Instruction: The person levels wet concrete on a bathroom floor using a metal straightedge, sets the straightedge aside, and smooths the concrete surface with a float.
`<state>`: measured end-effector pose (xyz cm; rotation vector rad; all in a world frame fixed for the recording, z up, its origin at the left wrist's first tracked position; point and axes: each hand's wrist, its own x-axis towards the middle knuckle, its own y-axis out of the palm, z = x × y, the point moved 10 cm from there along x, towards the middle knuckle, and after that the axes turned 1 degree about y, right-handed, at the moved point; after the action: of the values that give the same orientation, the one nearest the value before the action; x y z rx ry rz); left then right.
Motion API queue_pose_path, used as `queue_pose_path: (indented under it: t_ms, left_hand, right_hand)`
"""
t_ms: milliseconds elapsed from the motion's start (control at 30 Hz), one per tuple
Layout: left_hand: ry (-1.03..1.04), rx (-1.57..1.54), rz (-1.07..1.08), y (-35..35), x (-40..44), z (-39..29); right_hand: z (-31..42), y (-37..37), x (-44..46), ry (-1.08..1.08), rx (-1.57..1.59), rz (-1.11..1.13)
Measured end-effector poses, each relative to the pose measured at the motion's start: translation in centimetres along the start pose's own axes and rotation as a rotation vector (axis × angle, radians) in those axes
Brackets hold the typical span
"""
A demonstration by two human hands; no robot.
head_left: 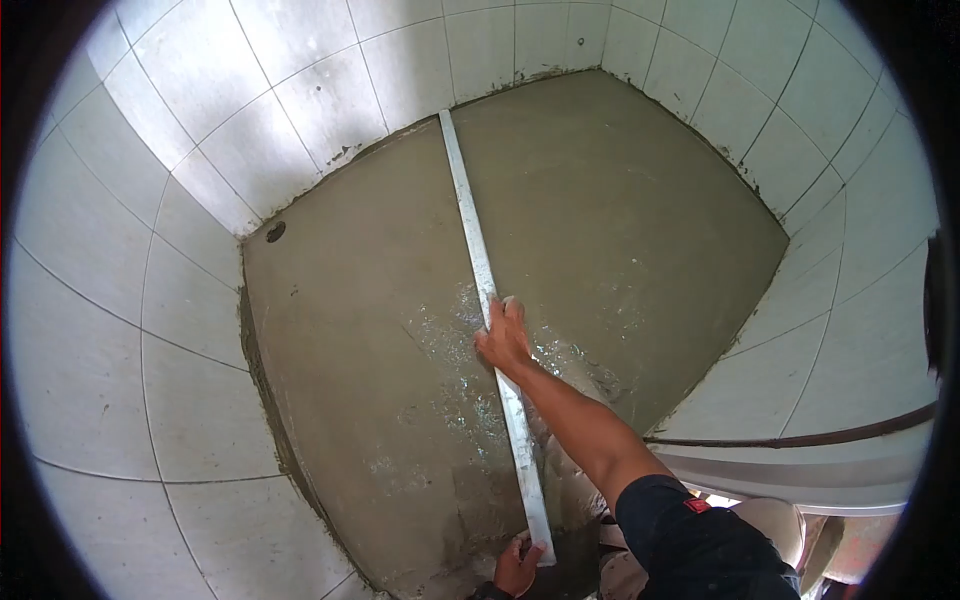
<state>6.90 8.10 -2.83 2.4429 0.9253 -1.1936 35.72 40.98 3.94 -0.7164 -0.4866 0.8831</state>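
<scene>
A long pale metal straightedge (464, 190) lies across the grey mortar floor (360, 250), from the far wall to the near side. My right hand (506, 338), reaching in from the lower right, is closed around the bar near its middle. At the near end, my left hand (517, 566) grips the bar's left edge, its thumb against the metal; part of that hand is cut off by the bottom of the view. Wet, shiny patches and rougher mortar show around the bar's near half.
White tiled walls (210, 390) enclose the floor, with mortar smears along their bottom edges. A round dark drain hole (276, 232) sits in the far left corner. At the lower right is a pale raised sill (790, 470).
</scene>
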Motion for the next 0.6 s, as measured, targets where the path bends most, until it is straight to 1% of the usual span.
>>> queue_pose_path:
  t_ms: [67,100,167,200,267,300,367,400,467,500,567,600]
  left_hand:
    - [0.177,-0.133,-0.014,0.1,0.7,0.1]
    - [0.177,-0.133,-0.013,0.1,0.4,-0.5]
    - [0.165,-0.263,-0.027,0.2,0.0,-1.8]
    - [0.173,-0.267,-0.031,0.3,0.1,-1.9]
    - [0.128,-0.259,-0.029,0.3,0.7,-0.9]
    - [0.135,-0.262,-0.033,0.5,1.7,1.3]
    - [0.297,0.121,-0.16,0.7,3.5,5.1]
    - [0.294,0.113,-0.165,0.5,2.9,4.0]
    - [-0.089,-0.314,0.0,0.8,0.7,2.7]
    - [-0.086,-0.319,-0.003,0.7,0.5,2.8]
    - [0.099,0.051,-0.011,0.5,0.2,1.9]
    - [0.101,0.051,-0.013,0.4,0.1,2.6]
  right_hand:
    - [-0.3,-0.2,0.5,-0.004,-0.003,-0.015]
    - [-0.5,-0.3,1.0,0.01,-0.015,0.004]
    - [-0.5,-0.9,0.9,0.017,-0.032,0.024]
    - [-0.4,-1.0,0.7,0.008,-0.045,0.027]
    - [0.0,-1.2,0.7,-0.011,-0.054,0.024]
    - [-0.2,-1.1,0.7,0.011,-0.065,0.027]
    - [-0.8,-0.9,0.3,0.026,-0.08,0.041]
    - [-1.1,-1.1,0.0,0.039,-0.091,0.027]
    - [-1.4,-1.1,-0.6,0.046,-0.099,0.018]
    - [-1.6,-1.6,-1.0,0.059,-0.088,-0.003]
    - [-1.9,-2.4,-2.2,0.076,-0.063,-0.031]
    - [-2.0,-2.6,-2.8,0.074,-0.062,-0.031]
